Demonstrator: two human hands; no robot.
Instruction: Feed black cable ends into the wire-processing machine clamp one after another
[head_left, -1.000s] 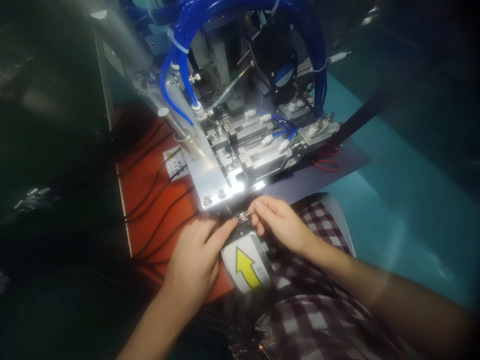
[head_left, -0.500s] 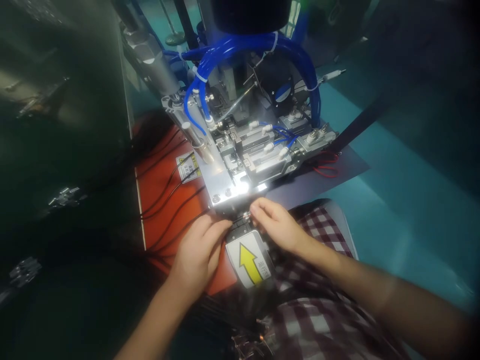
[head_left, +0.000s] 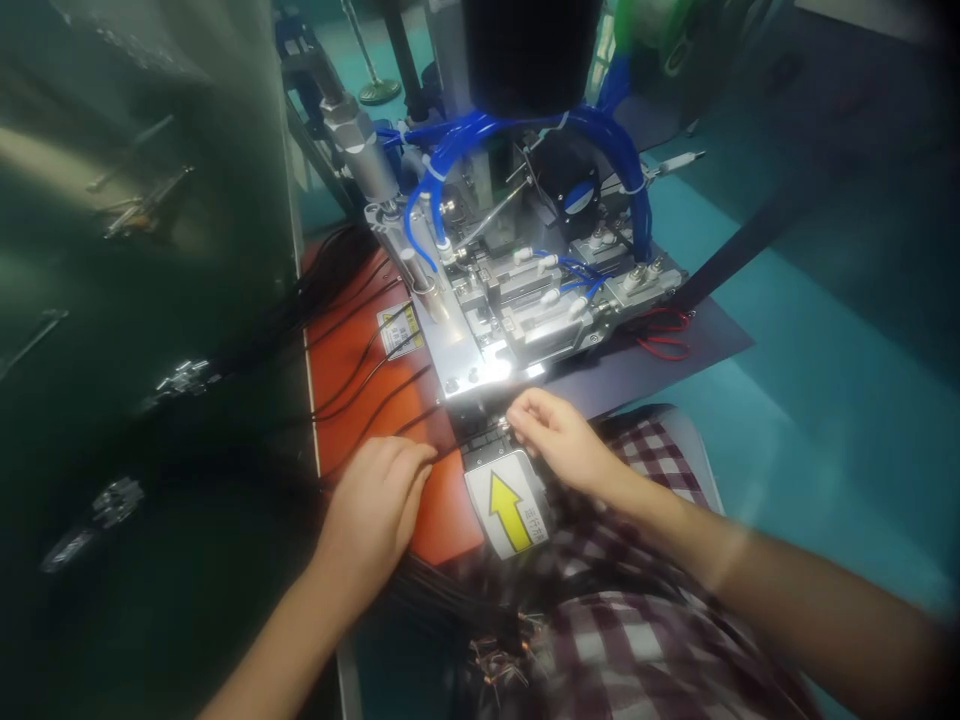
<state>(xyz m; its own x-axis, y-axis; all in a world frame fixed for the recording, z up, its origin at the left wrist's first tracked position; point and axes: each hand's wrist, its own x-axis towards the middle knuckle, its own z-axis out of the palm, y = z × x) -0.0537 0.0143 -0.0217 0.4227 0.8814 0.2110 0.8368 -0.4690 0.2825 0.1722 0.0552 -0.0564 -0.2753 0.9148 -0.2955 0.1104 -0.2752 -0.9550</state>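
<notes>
your left hand (head_left: pixel 373 500) curled over orange board (head_left: pixel 448 512), grip unclear, your right hand (head_left: pixel 559 435) pinched closed near machine (head_left: pixel 544 335), contents hidden

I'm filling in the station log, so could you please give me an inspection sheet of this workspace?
Surface: orange panel, black cables lying across it.
Job's things: machine with shiny metal plate; white label, its yellow arrow pointing toward the plate.
Clutter: red wire loops at the machine's right; copper-tipped wire ends bunched near checked fabric.
Left hand: over the panel; grip unclear.
Right hand: fingertips together at the machine's front; anything held too small to tell.
Cables: black ones trail left; blue tubes arch over the machine.
Surroundings: teal floor; blurred silvery pieces at left.
</notes>
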